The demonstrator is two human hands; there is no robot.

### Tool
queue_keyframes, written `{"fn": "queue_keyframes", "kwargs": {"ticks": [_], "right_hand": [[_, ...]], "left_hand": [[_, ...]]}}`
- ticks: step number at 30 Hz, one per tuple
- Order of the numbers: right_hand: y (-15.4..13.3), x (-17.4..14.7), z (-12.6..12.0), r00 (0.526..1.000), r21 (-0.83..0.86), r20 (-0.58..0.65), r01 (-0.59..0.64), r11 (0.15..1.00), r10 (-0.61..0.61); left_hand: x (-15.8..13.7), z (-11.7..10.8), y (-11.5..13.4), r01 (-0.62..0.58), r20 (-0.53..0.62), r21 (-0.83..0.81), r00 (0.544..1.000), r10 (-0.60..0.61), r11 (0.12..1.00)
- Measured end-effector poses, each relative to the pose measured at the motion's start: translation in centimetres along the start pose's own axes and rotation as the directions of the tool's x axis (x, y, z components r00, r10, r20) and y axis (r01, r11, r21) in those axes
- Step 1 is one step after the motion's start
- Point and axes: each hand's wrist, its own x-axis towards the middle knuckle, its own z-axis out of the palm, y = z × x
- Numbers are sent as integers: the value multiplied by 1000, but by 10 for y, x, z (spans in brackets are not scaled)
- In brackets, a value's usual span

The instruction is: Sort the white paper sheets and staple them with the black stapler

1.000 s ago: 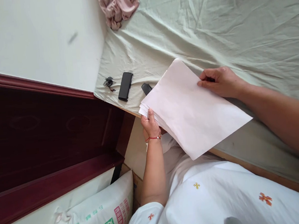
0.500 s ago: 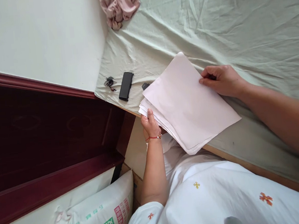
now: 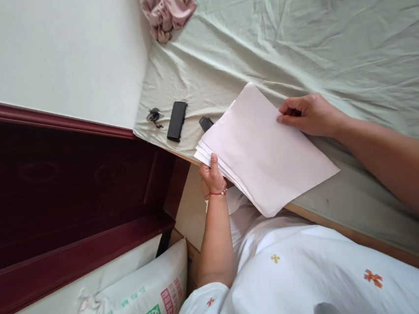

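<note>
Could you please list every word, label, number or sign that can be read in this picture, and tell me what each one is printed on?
Sack: a green block with two large white characters, seen sideways and too blurred to read for certain.
Sack, red panel: rows of small red characters, too small to read.
Sack, upper part: a line of small green characters, too small to read.
Sheets of paper: blank on the side that shows.
Black phone: no text visible.
White garment: small cross motifs only, no lettering.

The stack of papers [image 3: 264, 151] overhangs the bed's [image 3: 294, 35] near edge. Just beside its left corner lies a small device [image 3: 205, 123], then a phone [image 3: 177, 121] and keys [image 3: 152, 116] toward the bed's left corner; crumpled cloth [image 3: 167, 5] lies farther back.
</note>
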Motion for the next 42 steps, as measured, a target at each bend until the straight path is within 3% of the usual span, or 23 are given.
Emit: {"fn": "queue_keyframes", "kwargs": {"ticks": [4, 25, 31, 35, 39, 42], "right_hand": [[0, -1, 0, 1000, 4, 9, 16, 1000, -16], [1, -1, 0, 999, 37, 32, 42, 998, -43], [-2, -2, 2, 1000, 96, 18, 22, 995, -24], [-8, -3, 1, 1000, 105, -2, -3, 994, 3], [-9, -4, -1, 999, 138, 17, -47, 989, 45], [-8, -4, -2, 996, 195, 76, -63, 979, 49]], "left_hand": [[-2, -1, 3, -33, 20, -20, 999, 34, 999], [1, 4, 12, 67, 78, 108, 994, -76, 992], [-2, 3, 14, 129, -41, -113, 990, -135, 985], [3, -14, 12, 243, -160, -219, 947, -280, 945], [10, -25, 17, 361, -136, -366, 891, -433, 858], [11, -25, 26, 374, -112, -455, 876, -469, 808]]}}
